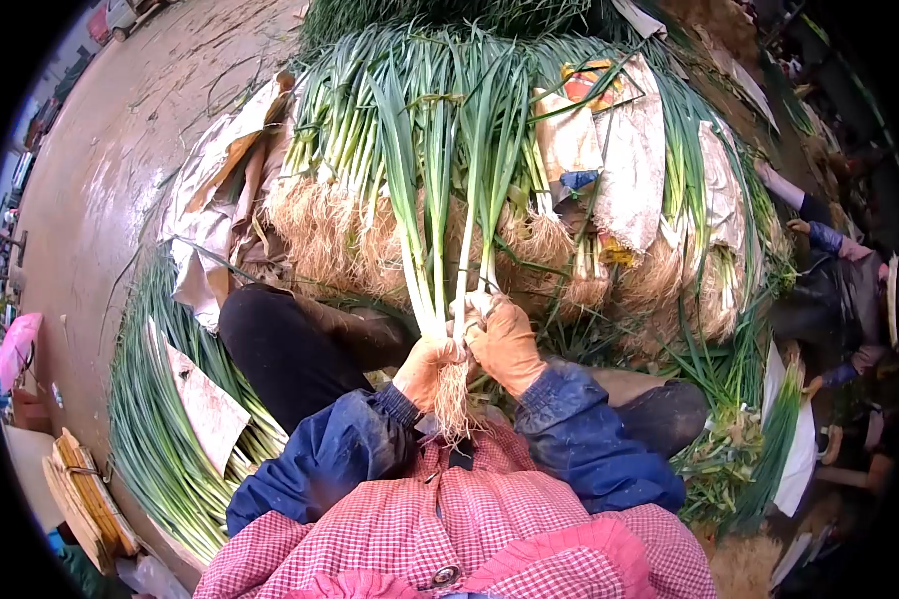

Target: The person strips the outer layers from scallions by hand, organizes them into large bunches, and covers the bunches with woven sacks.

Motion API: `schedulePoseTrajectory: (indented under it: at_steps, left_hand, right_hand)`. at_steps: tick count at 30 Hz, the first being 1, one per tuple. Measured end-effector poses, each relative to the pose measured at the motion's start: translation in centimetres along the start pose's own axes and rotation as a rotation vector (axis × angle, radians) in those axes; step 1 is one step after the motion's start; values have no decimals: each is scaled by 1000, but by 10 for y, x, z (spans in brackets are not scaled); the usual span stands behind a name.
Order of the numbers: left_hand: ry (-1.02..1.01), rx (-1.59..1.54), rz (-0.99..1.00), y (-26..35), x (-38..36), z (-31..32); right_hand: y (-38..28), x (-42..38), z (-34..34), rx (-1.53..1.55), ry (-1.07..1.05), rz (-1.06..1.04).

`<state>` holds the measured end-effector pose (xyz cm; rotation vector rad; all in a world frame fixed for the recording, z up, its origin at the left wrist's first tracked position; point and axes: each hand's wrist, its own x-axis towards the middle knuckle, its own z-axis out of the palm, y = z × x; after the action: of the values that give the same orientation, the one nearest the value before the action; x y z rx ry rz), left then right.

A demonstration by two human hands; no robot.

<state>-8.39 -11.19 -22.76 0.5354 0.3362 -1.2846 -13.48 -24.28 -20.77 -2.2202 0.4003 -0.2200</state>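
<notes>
Gloved in orange, my left hand (426,373) is closed around the white lower stems of a few long green garlic stalks (434,255), just above their roots. Pale, stringy roots (453,397) hang below it toward my lap. My right hand (506,345), in a matching glove, touches the left and is closed on stems at the same spot; its fingertips are partly hidden. The held leaves point away from me, over a large pile of similar green garlic (340,120) whose roots face me.
Cloth sheets (631,160) lie over parts of the pile. More green garlic (150,369) lies at my left, partly under a pale sheet (208,404). Leaf scraps (721,454) cover the ground at right. Another person (849,290) sits at the far right. Wet ground (95,200) stretches away at left.
</notes>
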Motion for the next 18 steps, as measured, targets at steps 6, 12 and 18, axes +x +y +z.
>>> schedulePoseTrajectory:
  at_steps: [6, 12, 18]
  left_hand:
    - [-90, 31, -13, -3, -9, 35]
    - [-197, -32, -58, 33, -17, 30]
    - [-402, 58, 222, 40, -34, 58]
  right_hand:
    - [3, -68, -52, -310, -110, -298]
    - [29, -49, -57, -414, -275, -42]
    - [83, 55, 12, -220, 65, 288]
